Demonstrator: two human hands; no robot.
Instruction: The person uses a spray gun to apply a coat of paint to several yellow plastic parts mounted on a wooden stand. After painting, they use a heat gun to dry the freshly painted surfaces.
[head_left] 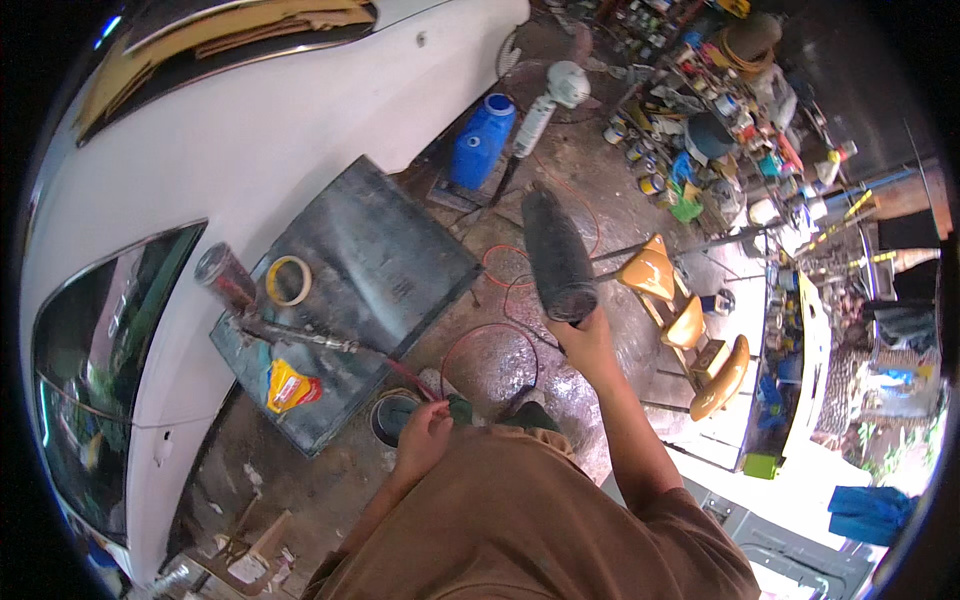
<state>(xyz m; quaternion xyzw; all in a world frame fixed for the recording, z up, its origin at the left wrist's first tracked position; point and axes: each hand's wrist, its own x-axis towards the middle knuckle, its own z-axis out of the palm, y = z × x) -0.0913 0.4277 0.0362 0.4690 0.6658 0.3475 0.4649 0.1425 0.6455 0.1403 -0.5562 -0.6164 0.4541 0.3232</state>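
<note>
My right hand (587, 340) is closed around the near end of a dark, barrel-shaped tool (558, 250), perhaps a blower. Its wide body points away from me, and its handle is mostly hidden by my fingers. Close to my waist hangs my left hand (424, 436), fingers loosely bent and partly apart, with no held object showing. A reddish hose (400, 371) passes just beside its fingertips. That hose leads to a spray gun (245, 310) with a grey cup, lying on a dark flat panel (390, 260) at my left.
A masking tape roll (289, 280) and a yellow-red packet (290, 387) lie on the panel. Left stands a white car (250, 130); beyond are a blue jug (483, 143) and a grey-white power tool (545, 105). Glossy tan parts (722, 378) rest on a rack at right. An orange hose (487, 262) loops across the floor.
</note>
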